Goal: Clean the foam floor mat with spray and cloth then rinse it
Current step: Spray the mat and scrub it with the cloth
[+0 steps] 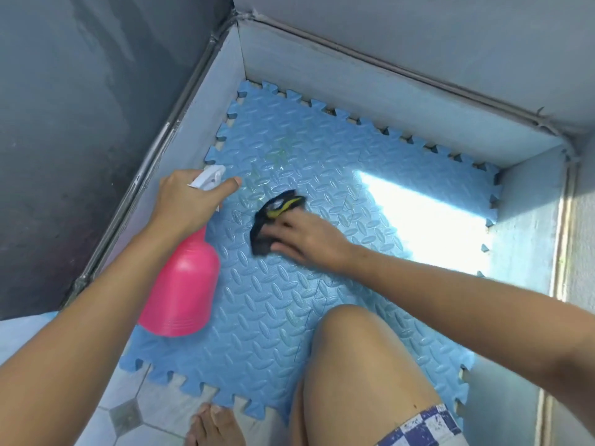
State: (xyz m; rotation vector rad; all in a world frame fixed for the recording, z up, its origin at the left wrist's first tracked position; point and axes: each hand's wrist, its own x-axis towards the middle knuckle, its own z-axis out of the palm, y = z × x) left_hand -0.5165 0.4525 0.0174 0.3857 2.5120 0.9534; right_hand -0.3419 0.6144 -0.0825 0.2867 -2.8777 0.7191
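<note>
From the head view, your left hand point(190, 201) is wrapped around the neck of the pink plastic spray bottle with the white trigger head point(182, 284). Its forefinger reaches forward past the nozzle. The bottle hangs tilted, base toward you, just above the mat. Your right hand point(306, 238) is pressed flat, fingers closed down on a dark crumpled cloth with a yellow patch point(273, 217). It pins the cloth against the mat just ahead of your fingertips.

The light blue foam floor mat with a raised diamond-plate pattern and jigsaw edges point(322, 149) lies under both hands. It is tucked into the corner of a low pale blue walled bay point(354, 82). Its near edge overlaps the grey tiled floor point(128, 400) beside your bare foot point(212, 426), and your knee point(363, 365) rests on it.

Beyond your left fingertips the mat looks wet and shiny, with faint greenish marks point(280, 152) there. That patch is probably slippery.

Expect the mat to be very light, soft and floppy. It looks built from interlocking tiles, so it may come apart at the seams if you lift one corner. When rinsing comes, take it by an edge with both hands, gripping inside the teeth rather than on them, since the teeth likely tear. The cloth is limp, so keep your palm on top to hold pressure.
</note>
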